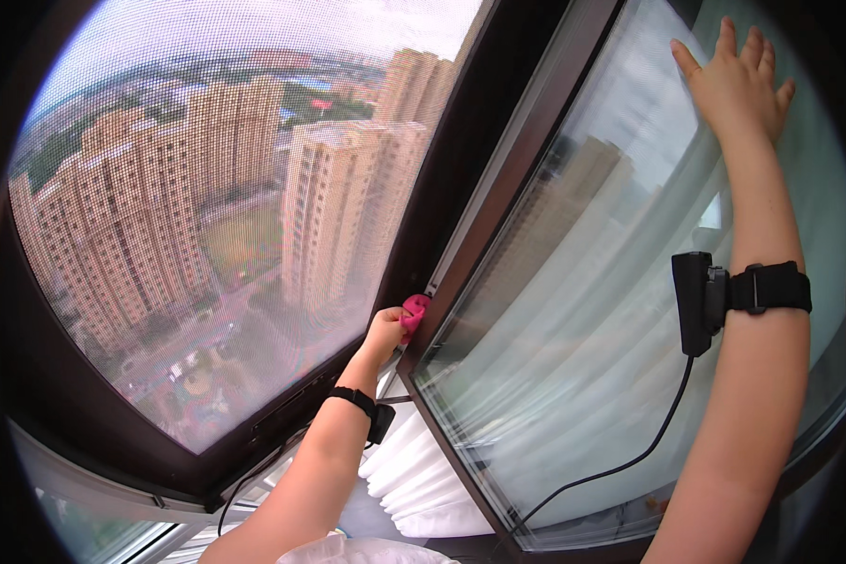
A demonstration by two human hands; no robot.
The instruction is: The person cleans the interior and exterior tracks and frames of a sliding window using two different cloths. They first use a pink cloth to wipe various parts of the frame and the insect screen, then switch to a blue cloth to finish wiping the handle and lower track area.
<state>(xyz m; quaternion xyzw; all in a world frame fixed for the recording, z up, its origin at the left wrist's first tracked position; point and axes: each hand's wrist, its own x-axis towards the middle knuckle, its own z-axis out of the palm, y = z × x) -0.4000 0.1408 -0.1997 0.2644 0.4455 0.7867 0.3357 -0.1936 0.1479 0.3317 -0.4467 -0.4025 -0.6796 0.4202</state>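
Dark window frame point(498, 179) divides mesh screen point(207, 207) from glass pane point(583, 310).

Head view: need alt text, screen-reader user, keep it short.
A person's left hand presses a pink cloth against the dark frame of an open window, while the right hand lies flat, fingers spread, on the glass pane. A mesh screen on the left shows tall apartment blocks far below; white curtains hang underneath.

Single head view, facing window point(573, 310) closely, forearms from below
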